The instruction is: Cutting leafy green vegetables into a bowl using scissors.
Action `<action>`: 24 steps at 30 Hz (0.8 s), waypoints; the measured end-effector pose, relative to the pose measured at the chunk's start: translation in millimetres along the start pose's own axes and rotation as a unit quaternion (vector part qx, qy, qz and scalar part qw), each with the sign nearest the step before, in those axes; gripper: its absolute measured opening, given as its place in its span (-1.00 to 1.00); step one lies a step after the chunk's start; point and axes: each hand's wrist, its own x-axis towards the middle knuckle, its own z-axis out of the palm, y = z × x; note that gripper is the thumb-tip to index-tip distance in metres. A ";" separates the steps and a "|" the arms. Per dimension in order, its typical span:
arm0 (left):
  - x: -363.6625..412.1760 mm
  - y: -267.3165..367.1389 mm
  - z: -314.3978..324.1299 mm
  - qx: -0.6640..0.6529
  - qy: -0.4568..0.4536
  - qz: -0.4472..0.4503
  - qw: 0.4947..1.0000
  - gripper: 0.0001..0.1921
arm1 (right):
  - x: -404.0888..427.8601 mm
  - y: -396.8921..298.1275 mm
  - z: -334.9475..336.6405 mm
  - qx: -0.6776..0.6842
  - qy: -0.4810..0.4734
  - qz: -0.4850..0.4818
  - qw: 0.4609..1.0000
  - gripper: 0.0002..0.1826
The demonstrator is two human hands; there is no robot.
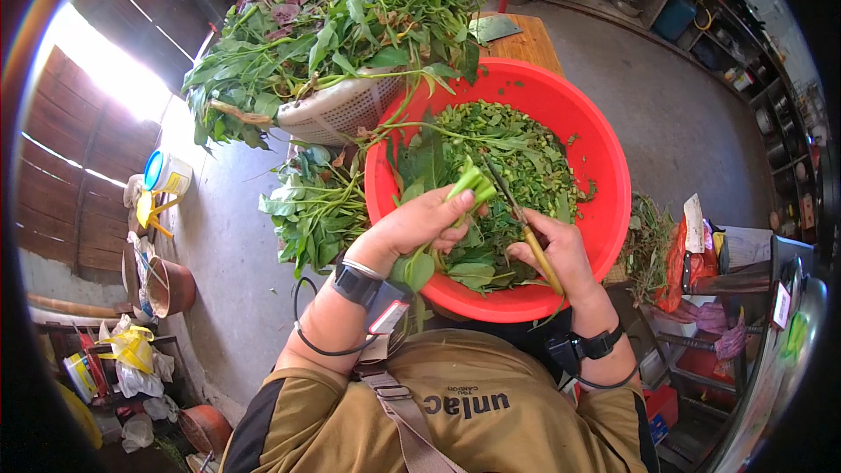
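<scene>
Over a large red plastic basin [608,164], my left hand [427,220] grips a bunch of green leafy stems [474,185], cut ends upward. My right hand [555,249] holds a knife [533,240] with a worn yellowish handle, its dark narrow blade beside the stem ends. Chopped greens [519,138] lie in the basin, with whole leaves and long stems at its left side. A white perforated plastic basket [341,108] heaped with leafy greens [341,26] stands at the upper left. More greens [318,210] lie below that basket, left of the basin.
Behind the basin, a cleaver blade [496,28] rests on a wooden surface [525,46]. Dry plant scraps [647,243], a red plastic bag [673,276] and a rack with another cleaver [693,230] are at right. A brown bucket [171,286] stands on the left.
</scene>
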 end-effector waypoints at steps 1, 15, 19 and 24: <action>-0.3 -0.4 -0.6 0.000 0.001 0.000 1.000 -0.56 | 0.8 4.5 -0.8 0.016 -0.001 0.019 1.000 -0.32; 2.5 0.8 1.2 0.008 -0.024 0.007 1.000 -0.57 | 3.5 -3.9 -7.5 0.007 -0.087 -0.059 0.994 -0.17; 2.8 -1.4 2.2 0.031 -0.043 0.009 0.999 -0.64 | 4.6 -6.1 -7.3 -0.006 -0.083 -0.076 0.994 -0.18; 2.7 2.2 6.6 0.102 -0.024 -0.036 0.994 -0.77 | 5.3 -8.7 -7.5 -0.055 -0.058 -0.096 0.992 -0.22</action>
